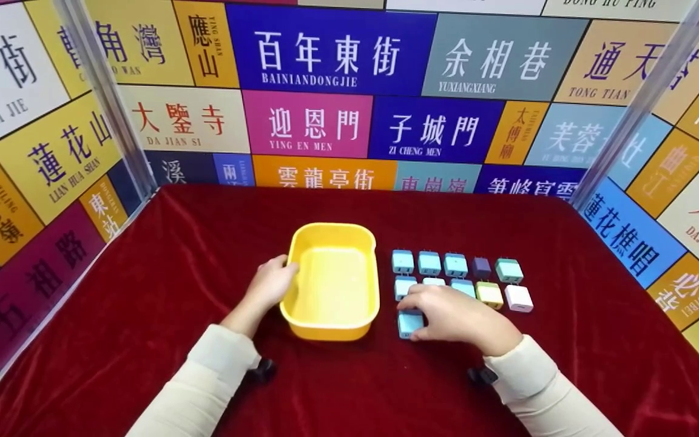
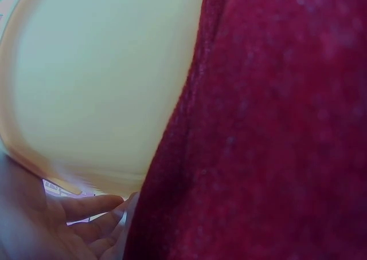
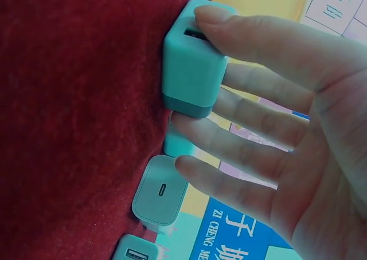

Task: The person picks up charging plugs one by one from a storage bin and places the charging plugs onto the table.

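My left hand (image 1: 270, 283) grips the left side of a yellow plastic tub (image 1: 332, 332), thumb over its rim. The tub stands upright with nothing inside. In the left wrist view the fingers (image 2: 94, 207) lie against the tub's outer wall. My right hand (image 1: 455, 314) holds a light blue charger plug (image 1: 410, 326) at the front of the group, on the cloth. Seen from the right wrist, the thumb presses the charger's face beside its USB port, with fingertips at its far side. Behind it, further plugs stand in two rows, including a white one (image 1: 519, 298) and a yellow one (image 1: 489, 295).
A dark red velvet cloth (image 1: 337, 394) covers the table. A dark purple plug (image 1: 481, 267) and a green-topped plug (image 1: 509, 270) stand in the back row. Printed sign panels (image 1: 331, 48) wall off the back and both sides.
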Demonstrator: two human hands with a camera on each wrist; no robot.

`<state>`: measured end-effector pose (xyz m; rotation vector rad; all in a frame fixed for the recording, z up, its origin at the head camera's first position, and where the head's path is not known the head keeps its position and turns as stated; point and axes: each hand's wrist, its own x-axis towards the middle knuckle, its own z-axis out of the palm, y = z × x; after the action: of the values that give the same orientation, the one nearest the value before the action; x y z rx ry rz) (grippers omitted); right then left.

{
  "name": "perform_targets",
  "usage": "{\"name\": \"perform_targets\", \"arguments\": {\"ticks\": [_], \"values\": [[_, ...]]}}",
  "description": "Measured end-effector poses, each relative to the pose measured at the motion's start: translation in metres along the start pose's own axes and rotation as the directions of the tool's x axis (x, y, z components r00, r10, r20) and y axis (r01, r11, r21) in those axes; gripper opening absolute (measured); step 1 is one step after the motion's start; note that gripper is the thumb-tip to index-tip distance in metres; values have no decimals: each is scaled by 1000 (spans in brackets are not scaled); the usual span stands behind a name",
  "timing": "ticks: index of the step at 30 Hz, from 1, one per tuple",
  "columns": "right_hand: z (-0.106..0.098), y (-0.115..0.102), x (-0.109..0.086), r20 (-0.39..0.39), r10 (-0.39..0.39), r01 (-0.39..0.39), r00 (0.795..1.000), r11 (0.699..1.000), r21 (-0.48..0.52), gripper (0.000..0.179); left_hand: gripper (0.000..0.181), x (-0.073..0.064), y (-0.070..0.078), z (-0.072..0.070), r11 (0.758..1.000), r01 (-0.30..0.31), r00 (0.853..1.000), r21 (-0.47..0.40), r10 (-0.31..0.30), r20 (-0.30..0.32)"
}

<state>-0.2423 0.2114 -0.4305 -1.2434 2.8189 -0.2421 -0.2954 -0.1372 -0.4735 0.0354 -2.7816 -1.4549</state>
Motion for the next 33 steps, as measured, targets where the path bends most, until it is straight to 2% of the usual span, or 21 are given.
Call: {"name": "perform_targets", "arguments": {"ticks": [12,26,33], "values": [[0,2,-1,-53,-38,35,998,998,-46,38,49,0,0,-1,1000,-5,1000,11,5,12],[0,0,-1,-18,5,-5,1000,999,-33,39,47,0,0,-1,1000,-6,1000,7,6,9],[-4,1,-3,-18,24,-25,1000,999,-24,46,47,1,-1,-1,1000,-12,1000,7,12,8]]}}
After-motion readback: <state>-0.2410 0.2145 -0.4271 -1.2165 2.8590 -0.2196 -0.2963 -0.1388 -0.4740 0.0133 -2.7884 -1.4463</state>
